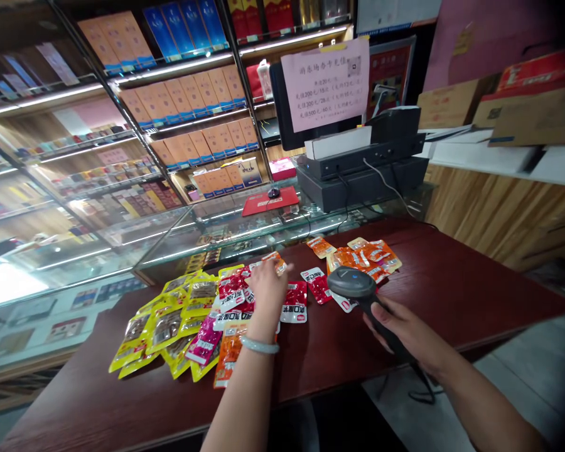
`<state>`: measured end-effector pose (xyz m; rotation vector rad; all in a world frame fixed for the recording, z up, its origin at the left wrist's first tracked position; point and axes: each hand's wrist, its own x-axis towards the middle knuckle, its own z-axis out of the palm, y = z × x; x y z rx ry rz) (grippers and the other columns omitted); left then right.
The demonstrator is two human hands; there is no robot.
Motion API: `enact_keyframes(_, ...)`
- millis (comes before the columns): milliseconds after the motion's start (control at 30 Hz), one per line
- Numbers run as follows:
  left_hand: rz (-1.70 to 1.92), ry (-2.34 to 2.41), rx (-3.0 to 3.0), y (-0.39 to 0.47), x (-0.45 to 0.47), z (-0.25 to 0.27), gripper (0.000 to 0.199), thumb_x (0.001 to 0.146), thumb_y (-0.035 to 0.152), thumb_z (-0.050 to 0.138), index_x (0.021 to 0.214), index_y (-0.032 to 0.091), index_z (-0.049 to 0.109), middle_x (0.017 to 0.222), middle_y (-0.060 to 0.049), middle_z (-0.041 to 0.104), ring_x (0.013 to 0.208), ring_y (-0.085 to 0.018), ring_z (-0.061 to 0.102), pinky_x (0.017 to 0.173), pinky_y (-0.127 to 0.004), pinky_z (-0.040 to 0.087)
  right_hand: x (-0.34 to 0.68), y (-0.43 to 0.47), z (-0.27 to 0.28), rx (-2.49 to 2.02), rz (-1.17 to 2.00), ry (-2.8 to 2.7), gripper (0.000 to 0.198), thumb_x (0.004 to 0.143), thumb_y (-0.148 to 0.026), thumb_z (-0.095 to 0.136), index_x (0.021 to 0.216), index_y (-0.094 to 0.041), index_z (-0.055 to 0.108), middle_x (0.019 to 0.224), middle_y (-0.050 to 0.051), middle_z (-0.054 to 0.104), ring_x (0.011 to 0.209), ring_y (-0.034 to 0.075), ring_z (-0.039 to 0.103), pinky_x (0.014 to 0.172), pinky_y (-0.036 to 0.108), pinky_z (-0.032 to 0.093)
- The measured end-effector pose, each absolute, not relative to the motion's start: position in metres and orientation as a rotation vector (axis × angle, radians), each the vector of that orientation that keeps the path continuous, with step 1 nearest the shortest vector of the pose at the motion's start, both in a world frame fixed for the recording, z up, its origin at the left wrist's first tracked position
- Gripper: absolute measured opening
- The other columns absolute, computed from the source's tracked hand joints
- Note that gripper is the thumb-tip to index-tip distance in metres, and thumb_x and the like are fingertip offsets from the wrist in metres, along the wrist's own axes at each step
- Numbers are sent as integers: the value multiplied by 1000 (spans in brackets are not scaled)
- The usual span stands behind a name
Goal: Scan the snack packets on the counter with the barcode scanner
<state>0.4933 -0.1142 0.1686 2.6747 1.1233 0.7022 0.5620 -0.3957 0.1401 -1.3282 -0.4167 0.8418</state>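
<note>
My right hand (398, 323) is wrapped round the handle of a dark grey barcode scanner (353, 282), its head tilted toward the left over the packets. Wearing a pale bangle (258, 345), my left hand (269, 285) reaches over the middle of the packets. An orange snack packet (277, 260) shows between its thumb and fingers, partly hidden. Below and around that hand lie red and white packets (231, 290), a magenta packet (205, 339) and another orange packet (226, 355). Yellow packets (167, 326) are heaped at the left. Beyond the scanner is an orange pile (381, 254), with a red and white packet (317, 285) beside it.
The dark red table (452, 276) meets a glass display counter (169, 235). On the counter stand a cash drawer (362, 182), a monitor with a pink notice (327, 81), and a mouse (274, 193) on a red mat. The scanner's cable hangs at the table's front edge. Cardboard boxes (537, 116) sit at right.
</note>
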Motion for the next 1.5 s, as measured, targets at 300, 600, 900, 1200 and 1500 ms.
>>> enact_keyframes(300, 235, 1075, 2805, -149, 547, 138, 57, 72, 59, 67, 107, 15, 58, 115, -18, 65, 116, -35, 55, 95, -44, 38, 558, -406, 139, -1379, 844, -405, 45, 81, -65, 63, 82, -20, 56, 69, -3, 52, 50, 6, 43, 45, 17, 38)
enact_keyframes(600, 424, 1022, 2548, -132, 541, 136, 29, 81, 28, 63, 107, 20, 53, 93, -7, 72, 96, -26, 67, 85, -36, 42, 555, -403, 128, -1399, 878, -453, 47, 81, -67, 61, 87, -20, 55, 68, -4, 50, 50, 6, 43, 44, 17, 36)
enact_keyframes(900, 799, 902, 2127, -93, 527, 137, 21, 94, 29, 43, 109, 19, 53, 90, -6, 66, 75, -17, 65, 73, -31, 51, 554, -401, 120, -1430, 879, -434, 49, 81, -69, 59, 81, -21, 53, 68, -3, 51, 52, 8, 45, 46, 18, 37)
enact_keyframes(1200, 162, 897, 2858, -113, 548, 139, 72, 67, 67, 69, 110, 10, 58, 124, -25, 58, 124, -37, 50, 104, -41, 36, 549, -400, 126, -1448, 883, -445, 51, 77, -72, 61, 81, -21, 51, 67, -4, 50, 49, 8, 44, 44, 20, 36)
enact_keyframes(1500, 313, 832, 2423, -106, 551, 147, 53, 73, 36, 77, 113, 16, 49, 105, -14, 69, 94, -26, 67, 78, -31, 47, 551, -402, 133, -1478, 832, -536, 47, 85, -67, 56, 84, -20, 51, 66, -4, 49, 51, 8, 41, 46, 20, 35)
